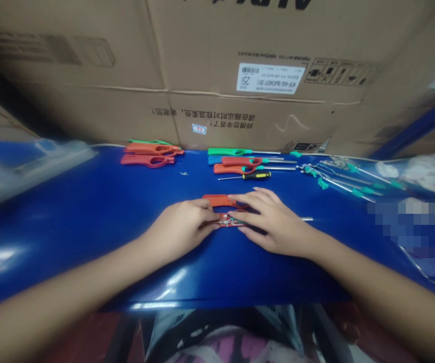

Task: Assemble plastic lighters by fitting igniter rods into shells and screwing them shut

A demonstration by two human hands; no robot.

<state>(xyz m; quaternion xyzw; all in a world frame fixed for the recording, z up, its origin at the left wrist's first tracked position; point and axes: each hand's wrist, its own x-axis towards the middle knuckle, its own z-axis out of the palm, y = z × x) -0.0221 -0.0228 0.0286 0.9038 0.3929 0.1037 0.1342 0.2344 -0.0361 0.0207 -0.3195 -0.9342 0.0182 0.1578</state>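
An open utility lighter [225, 220] lies on the table with its inner parts and a thin wire showing in a red half-casing. My left hand [185, 224] pinches the left end of this casing between thumb and fingers. Over its right part, my right hand [272, 219] has its thumb at the near edge and its fingers on the far side, gripping it. A metal tube [307, 219] sticks out to the right from under that hand. Just beyond lies a loose orange half-casing [217, 200], partly covered by my right fingers.
Orange lighter casings [152, 148] are stacked at the back left. Assembled lighters [236, 161] and a yellow-black screwdriver [257, 176] lie beyond my hands. Metal tubes with green pieces [338, 184] spread rightward. A large cardboard box [202, 60] walls the back; clear plastic [32, 164] lies left.
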